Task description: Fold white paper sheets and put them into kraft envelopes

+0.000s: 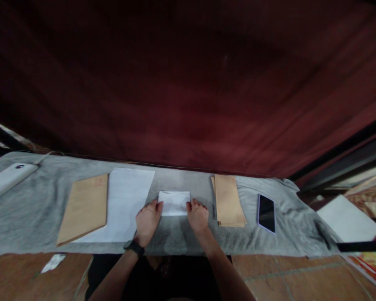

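A folded sheet of white paper [174, 203] lies on the grey cloth straight in front of me. At its left edge my left hand [148, 217] grips it between thumb and bent fingers; a dark watch sits on that wrist. The opposite edge is pinched the same way by my right hand [198, 215]. Flat white sheets [128, 200] lie to the left of my left hand, partly covered by a large brown envelope [85, 207]. To the right of my right hand is a small stack of narrower brown envelopes [229, 202].
Grey cloth [181, 240] covers the long work surface. A phone [266, 213] lies on the right, and a white device with a cable [11, 179] at the far left. Behind hangs a dark red curtain [188, 104]. A paper scrap [53, 263] is on the tiled floor.
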